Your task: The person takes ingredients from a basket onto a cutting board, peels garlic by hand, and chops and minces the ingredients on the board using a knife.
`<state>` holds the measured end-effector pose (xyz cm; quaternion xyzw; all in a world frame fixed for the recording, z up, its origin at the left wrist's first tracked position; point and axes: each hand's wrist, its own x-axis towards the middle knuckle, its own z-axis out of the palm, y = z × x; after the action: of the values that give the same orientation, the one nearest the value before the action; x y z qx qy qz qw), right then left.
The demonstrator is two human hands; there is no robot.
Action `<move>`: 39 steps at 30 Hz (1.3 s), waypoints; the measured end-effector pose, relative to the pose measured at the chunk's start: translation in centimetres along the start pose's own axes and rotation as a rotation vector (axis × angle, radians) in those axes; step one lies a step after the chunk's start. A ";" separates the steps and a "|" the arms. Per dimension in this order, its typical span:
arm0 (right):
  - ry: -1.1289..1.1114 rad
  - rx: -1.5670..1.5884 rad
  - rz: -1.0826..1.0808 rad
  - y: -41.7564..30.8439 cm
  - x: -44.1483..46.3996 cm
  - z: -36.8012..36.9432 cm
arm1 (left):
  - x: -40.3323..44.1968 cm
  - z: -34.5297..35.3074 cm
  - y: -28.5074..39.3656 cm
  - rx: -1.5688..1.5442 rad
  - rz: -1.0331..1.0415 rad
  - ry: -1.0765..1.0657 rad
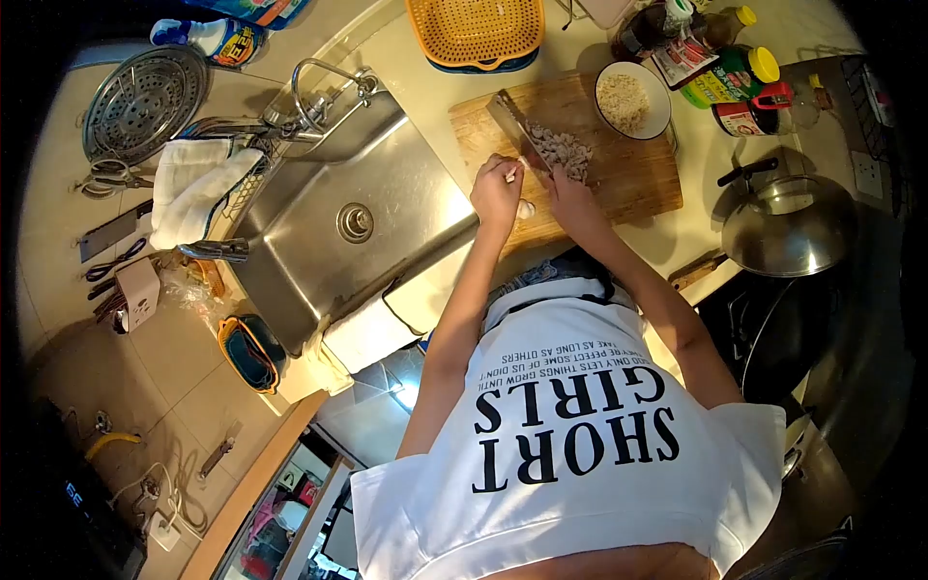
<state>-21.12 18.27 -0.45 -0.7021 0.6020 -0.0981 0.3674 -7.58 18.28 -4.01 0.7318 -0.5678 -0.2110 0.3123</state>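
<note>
My right hand [572, 201] is closed on a cleaver [510, 120], whose broad blade points away and to the left over the wooden cutting board [633, 179]. Close beside it, my left hand [496, 198] has its fingers pinched together around a small whitish piece that looks like a garlic clove [511, 176]. Another white piece [525, 210] lies on the board between my wrists. A heap of chopped pale meat [561, 150] rests against the blade's right side. At the board's far right corner stands a white bowl [659, 120] with pale minced bits in it.
Left of the board is a steel sink [319, 261] with a faucet [314, 97]. An orange basket [476, 29] sits behind the board. Sauce bottles [720, 77] crowd the back right. A lidded pan [791, 227] and a dark wok [788, 338] are at the right.
</note>
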 end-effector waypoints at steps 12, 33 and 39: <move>0.035 -0.040 -0.017 0.2 0.2 0.8 | 0.3 0.1 0.3 -0.010 -0.009 0.008; 0.163 0.013 -0.089 0.4 2.0 2.2 | 0.2 -4.3 1.3 0.013 -0.136 0.110; 0.003 -0.056 0.072 -0.5 1.5 1.8 | -0.9 -5.8 -1.8 -0.050 -0.074 0.194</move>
<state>-19.32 17.65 -1.87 -0.6898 0.6300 -0.0693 0.3500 -2.72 20.67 -1.15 0.7614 -0.5019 -0.1645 0.3760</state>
